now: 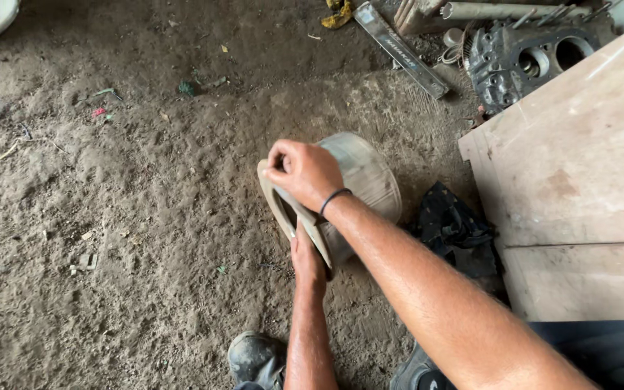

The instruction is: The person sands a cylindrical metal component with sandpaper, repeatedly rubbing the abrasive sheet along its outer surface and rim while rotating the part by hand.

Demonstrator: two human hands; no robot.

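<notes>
Both hands (305,209) gripping metal drum (362,180)

Dirt floor (131,217) everywhere, scuffed and littered with small scraps; a pale wooden board (579,180) fills the right side, a seam running across it; just beside its lower left edge lies a crumpled dark rag (453,224); up top, a grey metal engine block (525,58) with round bores; left of that, a flat metal bar (401,49) lying slantwise; a dusty shoe (254,357) at the bottom.
</notes>
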